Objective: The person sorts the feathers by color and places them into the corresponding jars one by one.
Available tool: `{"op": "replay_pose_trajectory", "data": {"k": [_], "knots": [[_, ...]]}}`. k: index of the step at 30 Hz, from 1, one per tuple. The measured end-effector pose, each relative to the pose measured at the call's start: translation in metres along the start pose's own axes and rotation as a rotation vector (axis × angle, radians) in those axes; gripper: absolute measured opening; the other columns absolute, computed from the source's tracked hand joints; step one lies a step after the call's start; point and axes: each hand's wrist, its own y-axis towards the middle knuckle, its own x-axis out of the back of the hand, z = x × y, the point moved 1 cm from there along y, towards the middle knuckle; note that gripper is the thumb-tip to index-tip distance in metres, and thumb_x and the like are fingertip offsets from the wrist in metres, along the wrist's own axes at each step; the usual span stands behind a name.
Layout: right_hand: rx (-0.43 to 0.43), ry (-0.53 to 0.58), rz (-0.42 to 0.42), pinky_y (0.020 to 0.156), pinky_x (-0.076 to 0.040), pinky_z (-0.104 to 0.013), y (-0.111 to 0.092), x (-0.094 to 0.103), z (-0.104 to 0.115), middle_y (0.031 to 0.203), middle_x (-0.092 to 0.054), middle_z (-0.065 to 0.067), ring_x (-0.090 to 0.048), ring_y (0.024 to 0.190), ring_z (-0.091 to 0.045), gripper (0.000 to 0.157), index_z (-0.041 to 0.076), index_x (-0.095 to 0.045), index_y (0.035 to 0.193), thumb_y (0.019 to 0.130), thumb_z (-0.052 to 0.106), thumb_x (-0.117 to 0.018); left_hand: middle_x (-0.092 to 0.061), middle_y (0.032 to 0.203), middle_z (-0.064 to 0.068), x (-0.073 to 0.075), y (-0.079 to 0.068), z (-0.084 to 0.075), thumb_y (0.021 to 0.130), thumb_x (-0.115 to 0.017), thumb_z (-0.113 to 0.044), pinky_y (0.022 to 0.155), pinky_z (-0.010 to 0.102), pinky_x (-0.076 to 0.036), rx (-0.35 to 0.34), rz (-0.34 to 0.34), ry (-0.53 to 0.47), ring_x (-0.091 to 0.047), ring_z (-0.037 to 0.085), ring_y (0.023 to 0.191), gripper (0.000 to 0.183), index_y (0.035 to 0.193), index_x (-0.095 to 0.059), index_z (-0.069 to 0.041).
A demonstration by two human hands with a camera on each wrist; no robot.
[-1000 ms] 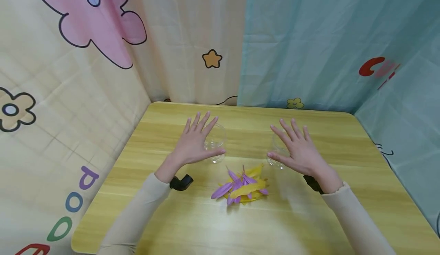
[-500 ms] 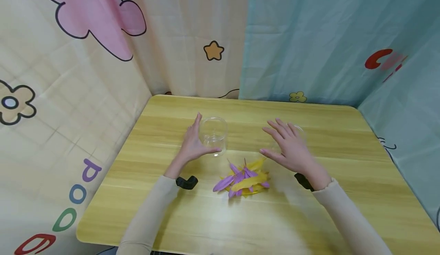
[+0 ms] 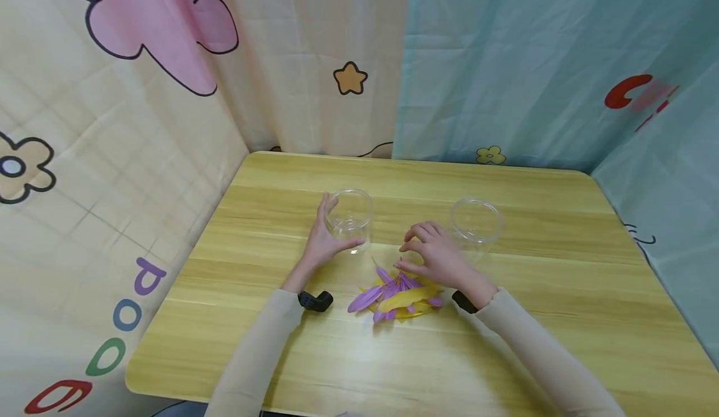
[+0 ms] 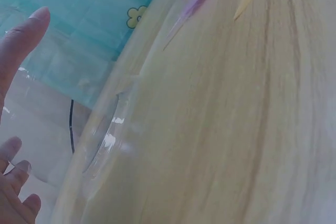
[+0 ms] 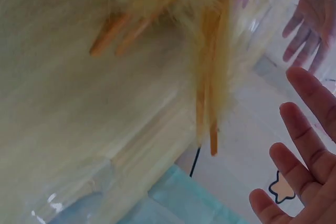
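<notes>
On my feed, the pile of feathers (image 3: 407, 298) lies on the wooden tabletop (image 3: 562, 248), purple feathers (image 3: 364, 299) mixed with yellow; I'll place everything by that pile. The right hand (image 3: 444, 258) hangs just over its far right edge. Its fingers are loosely bent with the thumb standing apart, and I see nothing between them; the right wrist view shows those fingertips clear of the yellow quills. Whether the thumb tip brushes a stem, I can't tell.

Beyond the pile and to its left stands the left clear cup (image 3: 349, 223). The left hand (image 3: 326, 242) brackets it, thumb across the near side and fingers at the far left; I can't tell whether they press on the wall. Beyond the pile and to its right stands the right clear cup (image 3: 476, 230), with no hand gripping it. Farther behind the pile hang a cream curtain (image 3: 303, 61) and a teal curtain (image 3: 505, 61).

I'd judge the step in hand to be a right-hand reach for a feather while the left minds its cup. The next move, I think, calls for a light pinch on one quill, without dragging its neighbours.
</notes>
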Motion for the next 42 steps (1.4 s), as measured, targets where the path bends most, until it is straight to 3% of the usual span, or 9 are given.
{"op": "replay_pose_trajectory", "data": {"k": [6, 12, 19, 27, 35, 42], "knots": [[-0.047, 0.037, 0.125, 0.095, -0.035, -0.046, 0.002, -0.018, -0.002, 0.090, -0.054, 0.005, -0.047, 0.093, -0.020, 0.022, 0.021, -0.072, 0.075, 0.078, 0.042, -0.075, -0.037, 0.146, 0.005, -0.003, 0.000, 0.002, 0.062, -0.090, -0.033, 0.104, 0.052, -0.029, 0.007, -0.018, -0.009, -0.031, 0.027, 0.133, 0.110, 0.149, -0.023, -0.020], [-0.071, 0.088, 0.214, 0.090, -0.037, -0.047, 0.005, -0.027, -0.002, 0.085, -0.052, 0.010, -0.047, 0.089, -0.016, 0.019, 0.025, -0.069, 0.071, 0.077, 0.042, -0.076, -0.037, 0.146, 0.007, -0.004, 0.002, 0.005, 0.063, -0.089, -0.033, 0.106, 0.051, -0.027, -0.009, -0.015, -0.004, -0.031, 0.024, 0.134, 0.109, 0.149, -0.023, -0.019], [-0.067, 0.113, 0.251, 0.073, -0.037, -0.036, 0.007, -0.030, 0.003, 0.076, -0.049, 0.011, -0.043, 0.079, -0.013, 0.020, 0.024, -0.067, 0.067, 0.078, 0.037, -0.077, -0.036, 0.145, 0.008, -0.003, 0.001, 0.005, 0.064, -0.089, -0.033, 0.105, 0.055, -0.026, -0.023, -0.009, -0.006, -0.031, 0.028, 0.133, 0.109, 0.149, -0.022, -0.015], [-0.107, 0.203, 0.210, 0.072, -0.043, -0.031, 0.006, -0.021, 0.005, 0.077, -0.052, 0.011, -0.047, 0.076, -0.010, 0.016, 0.020, -0.069, 0.071, 0.082, 0.030, -0.074, -0.037, 0.143, 0.008, -0.003, 0.000, 0.003, 0.064, -0.089, -0.033, 0.103, 0.054, -0.030, -0.033, -0.006, 0.008, -0.034, 0.029, 0.131, 0.109, 0.149, -0.021, -0.022], [-0.195, 0.365, 0.154, 0.065, -0.041, -0.030, 0.012, 0.007, 0.005, 0.077, -0.052, 0.010, -0.050, 0.077, -0.021, 0.019, 0.015, -0.071, 0.074, 0.087, 0.029, -0.070, -0.038, 0.143, 0.010, -0.003, 0.001, 0.005, 0.064, -0.089, -0.032, 0.102, 0.053, -0.031, -0.042, -0.012, 0.013, -0.036, 0.029, 0.129, 0.109, 0.148, -0.022, -0.012], [-0.178, 0.387, 0.044, 0.064, -0.040, -0.031, 0.020, 0.028, 0.008, 0.077, -0.053, 0.011, -0.050, 0.078, -0.019, 0.010, 0.015, -0.074, 0.077, 0.084, 0.023, -0.074, -0.037, 0.143, 0.010, -0.003, 0.001, 0.004, 0.064, -0.089, -0.029, 0.103, 0.053, -0.030, -0.043, -0.006, 0.004, -0.035, 0.029, 0.130, 0.110, 0.148, -0.021, -0.013]]}}
